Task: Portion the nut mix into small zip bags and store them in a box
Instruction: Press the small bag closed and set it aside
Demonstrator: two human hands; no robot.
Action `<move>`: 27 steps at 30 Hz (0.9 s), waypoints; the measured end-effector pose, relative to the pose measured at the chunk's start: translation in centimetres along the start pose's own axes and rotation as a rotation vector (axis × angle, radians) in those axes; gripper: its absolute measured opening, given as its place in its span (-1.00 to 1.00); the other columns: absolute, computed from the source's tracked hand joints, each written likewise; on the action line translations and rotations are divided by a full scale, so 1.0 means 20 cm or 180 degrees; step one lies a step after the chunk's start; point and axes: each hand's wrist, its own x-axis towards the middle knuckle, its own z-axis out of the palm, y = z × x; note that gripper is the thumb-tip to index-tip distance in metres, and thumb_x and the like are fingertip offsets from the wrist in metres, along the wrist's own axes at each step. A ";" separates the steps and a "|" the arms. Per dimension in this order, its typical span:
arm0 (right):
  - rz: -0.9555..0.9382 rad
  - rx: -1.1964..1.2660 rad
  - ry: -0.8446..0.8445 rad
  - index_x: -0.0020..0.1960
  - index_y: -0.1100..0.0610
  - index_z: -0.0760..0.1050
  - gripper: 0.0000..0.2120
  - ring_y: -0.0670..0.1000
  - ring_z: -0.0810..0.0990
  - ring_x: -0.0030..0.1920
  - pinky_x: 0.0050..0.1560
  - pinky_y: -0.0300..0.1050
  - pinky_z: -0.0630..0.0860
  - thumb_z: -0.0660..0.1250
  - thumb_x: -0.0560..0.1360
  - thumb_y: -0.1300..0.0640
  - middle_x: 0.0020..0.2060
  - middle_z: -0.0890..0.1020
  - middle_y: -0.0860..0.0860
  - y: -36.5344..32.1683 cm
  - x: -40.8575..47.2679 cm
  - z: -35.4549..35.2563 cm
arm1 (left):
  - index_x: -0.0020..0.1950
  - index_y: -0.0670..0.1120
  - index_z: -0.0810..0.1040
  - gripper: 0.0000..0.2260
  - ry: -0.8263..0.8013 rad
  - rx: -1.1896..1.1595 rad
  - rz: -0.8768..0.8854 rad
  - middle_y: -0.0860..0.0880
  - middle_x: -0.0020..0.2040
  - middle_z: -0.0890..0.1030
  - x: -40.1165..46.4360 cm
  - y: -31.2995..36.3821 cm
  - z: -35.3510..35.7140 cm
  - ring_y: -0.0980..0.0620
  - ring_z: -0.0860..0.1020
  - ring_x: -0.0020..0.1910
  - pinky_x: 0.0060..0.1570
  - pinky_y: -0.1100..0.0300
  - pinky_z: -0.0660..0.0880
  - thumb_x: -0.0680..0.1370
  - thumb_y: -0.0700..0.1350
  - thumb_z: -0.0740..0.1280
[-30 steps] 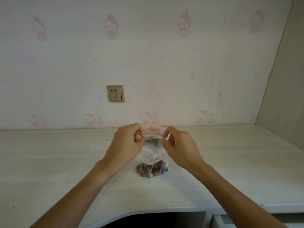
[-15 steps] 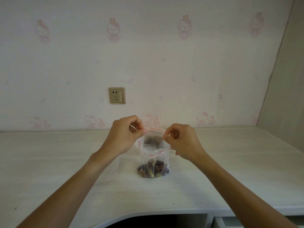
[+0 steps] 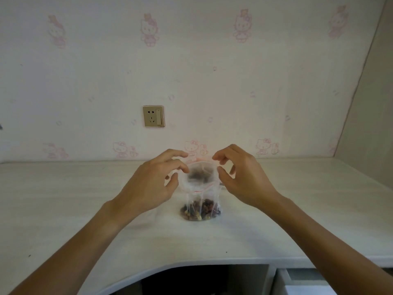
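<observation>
Two hands flank one upright zip bag [image 3: 200,188] mid-desk [image 3: 63,209], its mouth gaping; left hand [image 3: 148,184] and right hand [image 3: 244,177] pinch its rim. Nut mix [image 3: 200,211] fills the bottom.

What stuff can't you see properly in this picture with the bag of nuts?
- Head view: whether the left hand and right hand actually touch the zip bag; the fingers blur at its open rim.
- Which nuts make up the nut mix: too small.
- The storage box: none in view.
- Under the desk: dark, cut off by the bottom edge.
</observation>
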 end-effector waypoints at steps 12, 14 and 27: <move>-0.1237 -0.1856 -0.0917 0.04 0.03 0.64 -0.70 -0.01 0.63 -0.12 0.00 -0.16 0.41 0.57 0.33 0.17 -0.10 0.70 -0.08 -0.03 -0.08 0.10 | 0.15 0.08 0.63 -0.85 -0.0603 0.0911 0.0418 0.18 0.07 0.64 -0.06 -0.02 0.05 0.12 0.63 -0.23 -0.23 0.09 0.59 0.59 -0.04 0.42; -0.1090 -0.1916 -0.0963 0.00 0.04 0.62 -0.74 0.01 0.61 -0.18 -0.08 -0.13 0.39 0.56 0.34 0.18 -0.17 0.69 -0.08 -0.02 -0.06 0.10 | 0.08 0.08 0.63 -0.91 -0.0552 0.0975 0.0373 0.17 -0.02 0.63 -0.04 -0.02 0.04 0.12 0.61 -0.26 -0.25 0.08 0.58 0.64 0.04 0.36; -0.0517 -0.0823 -0.1137 -0.05 0.09 0.62 -0.69 -0.01 0.55 -0.12 0.15 -0.06 0.38 0.28 0.64 -0.12 -0.14 0.66 -0.06 0.00 0.06 0.06 | -0.10 0.13 0.49 -0.80 -0.0890 0.0469 0.0092 0.23 -0.26 0.53 0.03 0.02 0.04 0.18 0.52 -0.28 -0.29 0.26 0.41 0.62 0.20 0.29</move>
